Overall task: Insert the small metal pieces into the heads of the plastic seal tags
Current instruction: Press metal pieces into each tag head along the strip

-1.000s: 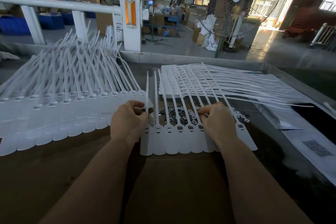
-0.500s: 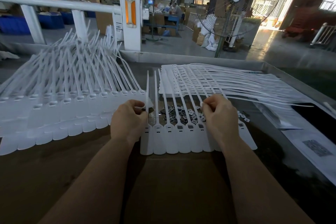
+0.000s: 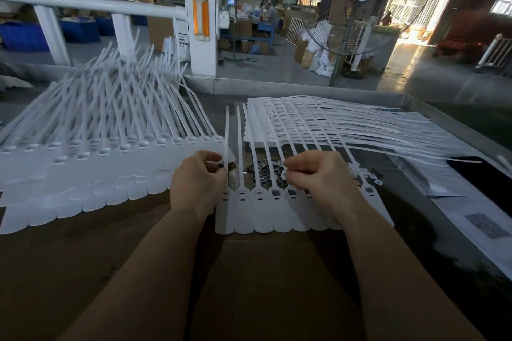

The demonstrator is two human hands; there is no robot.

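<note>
Both hands pinch small: the right hand (image 3: 318, 177) grips what looks like a metal piece, the left hand (image 3: 198, 180) steadies a strap.

The row of seal tags (image 3: 266, 212) lies on the counter (image 3: 83, 257), loose metal pieces (image 3: 261, 167) just behind. Several heads look unfilled; next, I'd guess, the piece presses into one. Forearms reach forward, knuckles up.

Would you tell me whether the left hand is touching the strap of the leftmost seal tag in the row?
Touching. The head view shows the left hand with its fingertips pinched against the leftmost seal tag's strap, no gap visible between them.
</note>
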